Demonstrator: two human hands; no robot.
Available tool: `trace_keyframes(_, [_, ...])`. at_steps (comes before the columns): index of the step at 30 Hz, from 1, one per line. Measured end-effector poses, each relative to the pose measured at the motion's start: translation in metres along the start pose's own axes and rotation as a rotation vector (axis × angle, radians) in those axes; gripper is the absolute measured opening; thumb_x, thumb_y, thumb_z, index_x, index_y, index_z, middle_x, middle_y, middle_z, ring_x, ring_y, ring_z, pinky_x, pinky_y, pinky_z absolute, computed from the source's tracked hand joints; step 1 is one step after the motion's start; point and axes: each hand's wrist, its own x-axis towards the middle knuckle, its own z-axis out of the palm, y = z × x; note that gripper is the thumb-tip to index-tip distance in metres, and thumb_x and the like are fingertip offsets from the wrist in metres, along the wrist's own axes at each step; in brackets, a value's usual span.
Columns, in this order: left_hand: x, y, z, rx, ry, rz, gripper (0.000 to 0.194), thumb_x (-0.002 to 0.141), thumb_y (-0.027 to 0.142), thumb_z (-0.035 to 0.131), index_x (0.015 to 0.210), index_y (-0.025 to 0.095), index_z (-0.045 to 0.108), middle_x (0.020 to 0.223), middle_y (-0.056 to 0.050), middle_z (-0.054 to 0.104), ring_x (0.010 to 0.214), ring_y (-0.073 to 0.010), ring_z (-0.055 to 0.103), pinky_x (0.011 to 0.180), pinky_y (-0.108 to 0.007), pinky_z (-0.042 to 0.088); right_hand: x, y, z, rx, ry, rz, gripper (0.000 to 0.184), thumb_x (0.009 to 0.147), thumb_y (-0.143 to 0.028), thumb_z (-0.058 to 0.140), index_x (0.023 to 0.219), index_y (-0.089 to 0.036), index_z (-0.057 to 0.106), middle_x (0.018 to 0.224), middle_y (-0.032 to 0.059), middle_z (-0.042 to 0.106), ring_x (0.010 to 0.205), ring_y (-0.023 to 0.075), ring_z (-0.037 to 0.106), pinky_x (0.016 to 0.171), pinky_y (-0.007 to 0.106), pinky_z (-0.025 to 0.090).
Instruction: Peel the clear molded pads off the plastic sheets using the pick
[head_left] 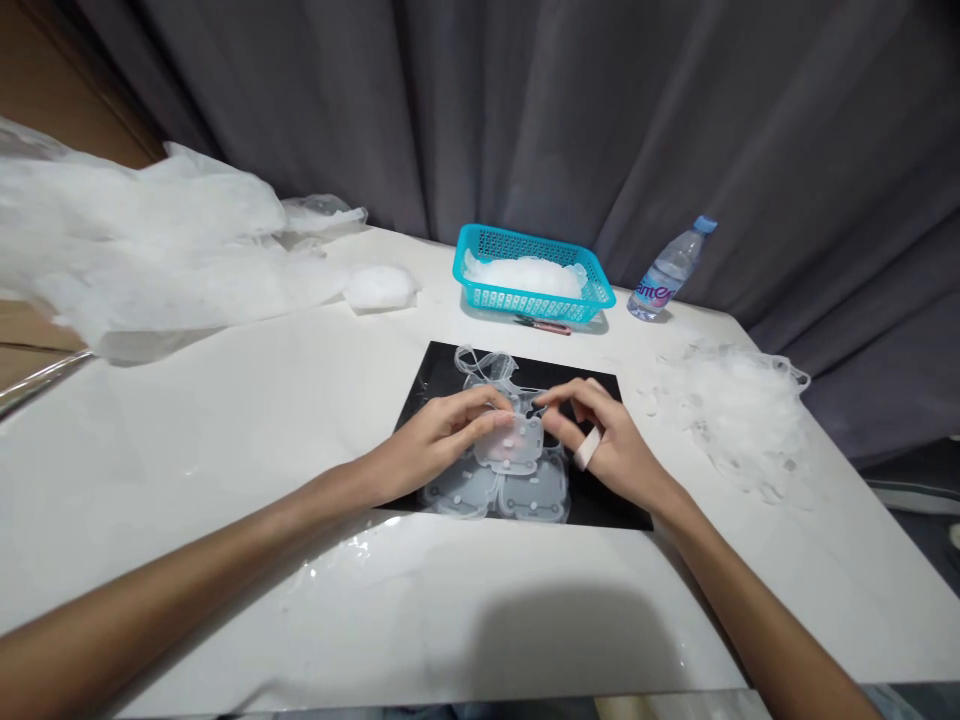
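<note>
Both of my hands work over a black mat (600, 500) in the middle of the white table (225, 420). My left hand (442, 440) pinches a translucent plastic piece (517, 450) with small dots, holding it by its left edge. My right hand (607, 440) has its fingers curled at the piece's upper right edge, with a white band on one finger. Under the held piece lie more translucent plastic pieces (499, 492), overlapping each other. A thin clear strip loops (487, 365) at the mat's far edge.
A turquoise basket (532, 300) with white material stands behind the mat, a thin pen-like tool (544, 325) in front of it. A water bottle (667, 272) lies to its right. A heap of clear scraps (731, 415) sits at right, white plastic sheeting (150, 260) at left. Grey curtain behind.
</note>
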Motion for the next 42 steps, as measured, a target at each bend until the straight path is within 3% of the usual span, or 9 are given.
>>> trace_keyframes(3, [-0.001,0.003,0.000,-0.008,-0.022,0.037,0.029,0.108,0.040,0.051,0.107,0.019,0.071,0.097,-0.002,0.070,0.077,-0.0129,0.059,0.066,-0.023,0.044,-0.005,-0.006,0.002,0.072,-0.052,-0.077,0.004,0.096,-0.024,0.074,0.093,-0.025,0.072,0.085,0.0006,0.071,0.078,0.0187,0.051,0.070,0.034,0.041])
trace_keyframes(12, [0.000,0.004,-0.003,0.020,0.030,0.102,0.024,0.108,0.033,0.055,0.111,0.023,0.076,0.103,-0.002,0.077,0.088,-0.0141,0.069,0.074,-0.023,0.049,-0.007,-0.009,0.002,0.004,0.125,-0.315,0.013,0.092,-0.014,0.077,0.099,-0.025,0.077,0.087,0.0024,0.077,0.077,0.0181,0.060,0.072,0.037,0.045])
trace_keyframes(15, [0.000,0.005,-0.003,-0.092,-0.008,0.056,0.021,0.101,0.036,0.067,0.117,0.024,0.074,0.114,-0.003,0.078,0.099,-0.0174,0.074,0.084,-0.024,0.054,-0.007,-0.012,0.003,-0.015,0.154,-0.346,0.011,0.093,-0.013,0.076,0.098,-0.024,0.077,0.087,0.0031,0.077,0.075,0.0181,0.061,0.070,0.037,0.046])
trace_keyframes(18, [0.000,0.006,-0.003,-0.186,-0.038,0.016,0.026,0.094,0.035,0.077,0.117,0.022,0.074,0.115,-0.005,0.078,0.105,-0.0206,0.075,0.086,-0.027,0.057,-0.007,-0.014,0.003,-0.023,0.156,-0.343,0.010,0.093,-0.015,0.076,0.096,-0.025,0.077,0.086,0.0030,0.077,0.075,0.0190,0.061,0.070,0.038,0.047])
trace_keyframes(22, [0.001,0.005,-0.002,-0.145,-0.001,0.054,0.015,0.097,0.030,0.073,0.102,0.018,0.078,0.099,-0.006,0.079,0.092,-0.0179,0.075,0.079,-0.025,0.057,-0.007,-0.015,0.003,-0.042,0.121,-0.332,0.009,0.094,-0.017,0.076,0.098,-0.026,0.077,0.085,0.0026,0.076,0.076,0.0197,0.062,0.070,0.039,0.047])
trace_keyframes(29, [0.001,0.006,-0.001,-0.059,0.056,0.073,0.016,0.097,0.032,0.072,0.098,0.016,0.078,0.090,-0.004,0.076,0.081,-0.0154,0.070,0.072,-0.024,0.054,-0.009,-0.009,0.000,-0.111,0.099,-0.275,0.006,0.096,-0.020,0.072,0.097,-0.026,0.072,0.088,0.0029,0.074,0.081,0.0211,0.059,0.073,0.039,0.046])
trace_keyframes(35, [-0.003,0.007,0.007,0.220,0.129,0.196,0.024,0.100,0.036,0.068,0.087,0.015,0.071,0.071,0.002,0.062,0.064,-0.0108,0.052,0.061,-0.023,0.041,-0.007,-0.011,0.009,-0.126,0.025,-0.165,0.028,0.099,-0.027,0.069,0.127,-0.029,0.067,0.116,0.0061,0.072,0.099,0.0243,0.059,0.083,0.041,0.047])
trace_keyframes(39, [-0.006,0.008,0.012,0.292,0.163,0.284,0.030,0.101,0.037,0.067,0.078,0.017,0.065,0.066,0.004,0.055,0.061,-0.0112,0.049,0.060,-0.024,0.041,-0.008,-0.014,0.015,-0.051,0.035,-0.176,0.009,0.102,-0.026,0.066,0.106,-0.029,0.072,0.096,0.0018,0.075,0.085,0.0219,0.055,0.079,0.039,0.046])
trace_keyframes(42, [-0.006,0.011,0.012,0.324,0.221,0.333,0.028,0.101,0.034,0.068,0.079,0.018,0.063,0.068,0.003,0.058,0.063,-0.0120,0.053,0.062,-0.024,0.043,-0.010,-0.012,0.014,-0.018,0.037,-0.136,0.006,0.102,-0.025,0.066,0.102,-0.029,0.071,0.093,0.0018,0.073,0.084,0.0219,0.052,0.077,0.039,0.045])
